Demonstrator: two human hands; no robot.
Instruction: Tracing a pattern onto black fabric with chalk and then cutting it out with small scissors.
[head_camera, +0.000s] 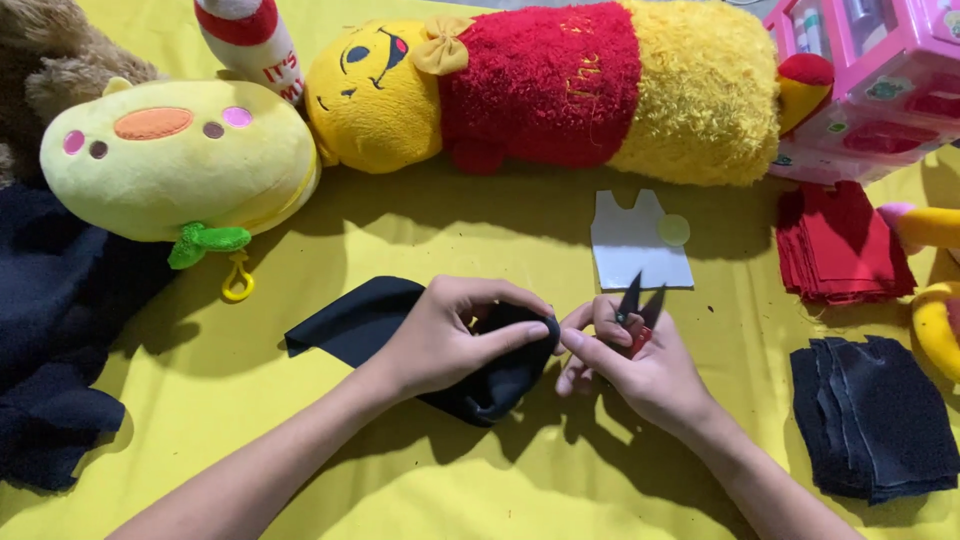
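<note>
Left hand pinches a folded black felt piece at centre; the felt looks light, limp, best gripped near its edge. Right hand, at three o'clock, clasps small snips.

Bright, even indoor light from above; colours saturated, picture mostly sharp.

Soft dark shadows fall beneath both forearms at lower centre and under the plush toys along the top of the yellow cloth. Slight softness at the frame corners; no glare.
</note>
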